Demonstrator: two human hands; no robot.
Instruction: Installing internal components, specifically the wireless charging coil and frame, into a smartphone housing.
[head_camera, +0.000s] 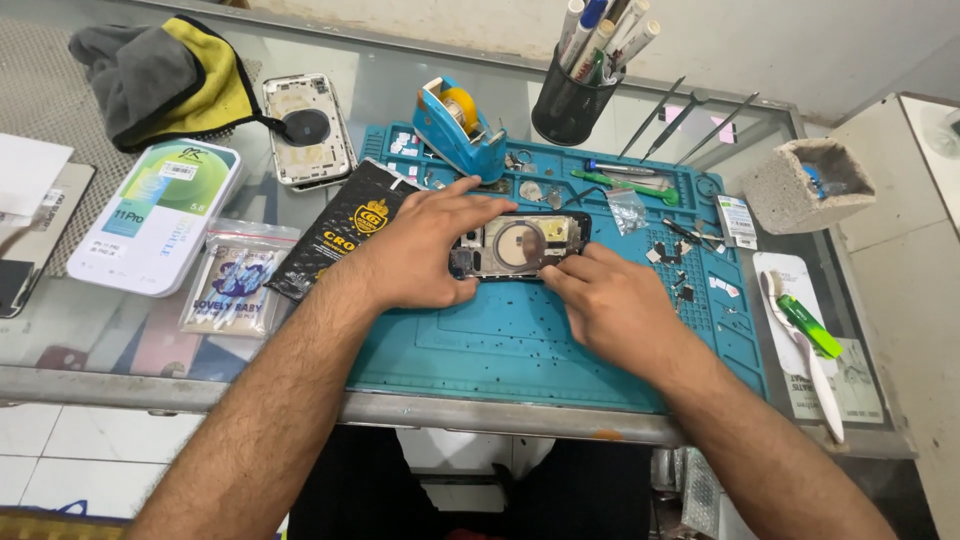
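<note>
An opened phone housing (525, 243), dark-framed with a round coil inside, lies on a teal repair mat (500, 340). My left hand (420, 250) covers its left end, fingers spread over the top edge and thumb at the bottom. Fingertips of my right hand (605, 300) press on its lower right corner. Both hands hold the housing flat on the mat.
A blue tape dispenser (458, 125), a black pen cup (572, 100), tweezers (690, 125) and small parts sit at the mat's far side. Left are a second phone back (308, 130), a grey-yellow cloth (165, 75), a white box (160, 215) and packets. A toothbrush (805, 350) lies right.
</note>
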